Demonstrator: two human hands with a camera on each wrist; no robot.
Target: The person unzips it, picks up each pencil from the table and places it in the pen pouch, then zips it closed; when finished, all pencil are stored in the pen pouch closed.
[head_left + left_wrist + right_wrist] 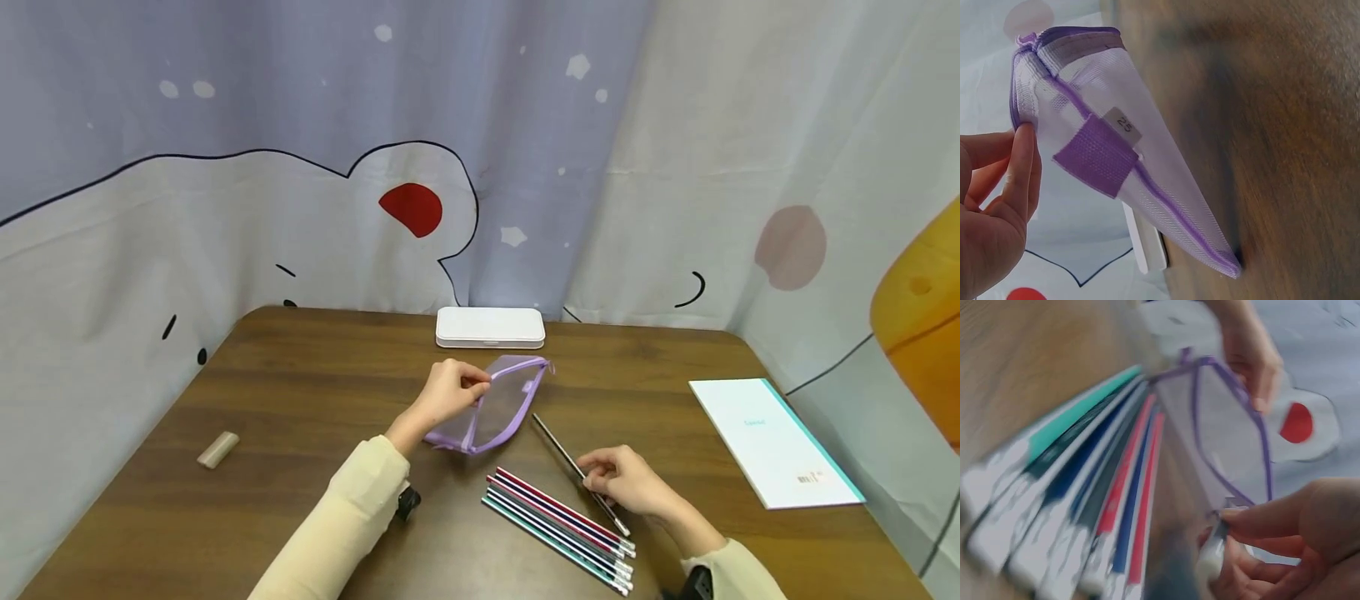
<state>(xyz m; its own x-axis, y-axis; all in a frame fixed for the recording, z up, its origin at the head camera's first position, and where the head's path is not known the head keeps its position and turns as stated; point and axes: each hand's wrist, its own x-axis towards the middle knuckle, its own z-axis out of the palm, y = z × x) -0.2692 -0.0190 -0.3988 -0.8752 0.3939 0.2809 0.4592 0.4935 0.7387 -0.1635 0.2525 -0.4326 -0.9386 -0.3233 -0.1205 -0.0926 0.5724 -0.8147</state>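
With thumb and fingers my left hand pinches the zipped edge of a purple mesh pouch, whose mouth gapes open. A purple tab and a small tag marked 25 show on the pouch in the left wrist view. My right hand pinches a dark pencil with a white eraser end; its tip points toward the pouch. Just left of that hand, several striped pencils in red, blue, grey and green lie side by side on the table. The right wrist view is blurred.
A white case stands at the back of the wooden table. To the right lies a white notebook with a teal edge. An eraser-like beige block rests at the left. A printed curtain hangs behind.
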